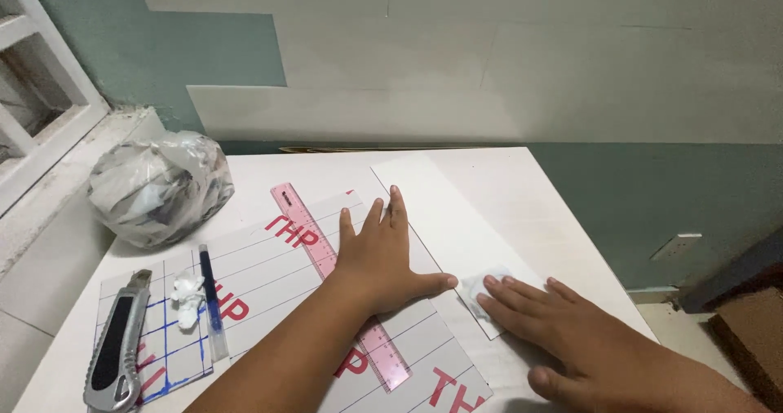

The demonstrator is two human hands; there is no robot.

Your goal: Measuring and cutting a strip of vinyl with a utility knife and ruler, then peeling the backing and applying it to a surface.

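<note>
My left hand [381,257] lies flat, fingers spread, on a gridded sheet with red letters [269,270] and across a pink ruler [303,221]. My right hand [563,323] presses its fingertips on a small white crumpled wipe [483,283] against a plain white sheet [444,217] that lies to the right of the left hand. Neither hand grips anything.
A grey utility knife [117,346], a crumpled paper scrap [188,295] and a blue pen [211,300] lie at the left on the white table [522,193]. A stuffed plastic bag [157,186] sits at the back left. The table's right edge drops to the floor.
</note>
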